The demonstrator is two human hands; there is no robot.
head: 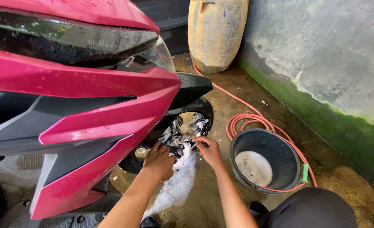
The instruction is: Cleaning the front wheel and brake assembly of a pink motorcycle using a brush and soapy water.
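Wet concrete floor [237,97] is bounded on the right by a stained wall with a green lower band [322,109]; open floor is left between the front wheel [187,126] of the pink scooter [89,84] and the black bucket [265,162] of suds near that wall; an orange hose [246,122] is coiled behind the bucket; a yellowed drum [216,33] is stood at the far edge; the left hand [158,160] is curled against the foamy wheel; the right hand [210,151] is part-closed at the spokes; what either grips cannot be told.
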